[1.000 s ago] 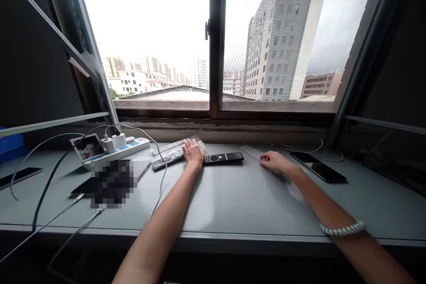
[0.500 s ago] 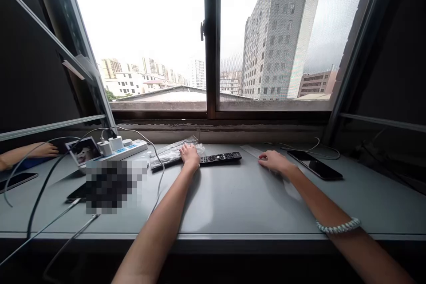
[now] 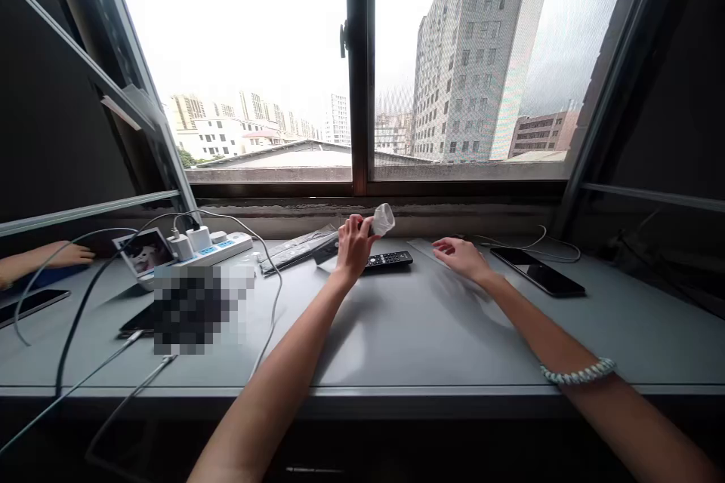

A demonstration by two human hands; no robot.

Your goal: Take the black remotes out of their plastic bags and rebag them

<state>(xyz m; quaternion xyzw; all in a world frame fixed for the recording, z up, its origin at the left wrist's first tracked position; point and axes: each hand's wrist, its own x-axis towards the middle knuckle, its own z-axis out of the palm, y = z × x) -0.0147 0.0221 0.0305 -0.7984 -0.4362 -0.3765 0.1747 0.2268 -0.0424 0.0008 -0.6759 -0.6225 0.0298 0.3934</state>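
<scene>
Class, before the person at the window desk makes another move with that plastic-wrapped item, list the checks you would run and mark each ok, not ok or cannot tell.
1. Left hand grips the plastic-wrapped item: ok, lifted off the desk.
2. Right hand free: ok, open, resting on the desk.
3. Remote control out of the way: not ok, directly beneath the raised hand.
4. Phone apart from both hands: ok.
5. White cable not snagging the wrapping: cannot tell.
</scene>
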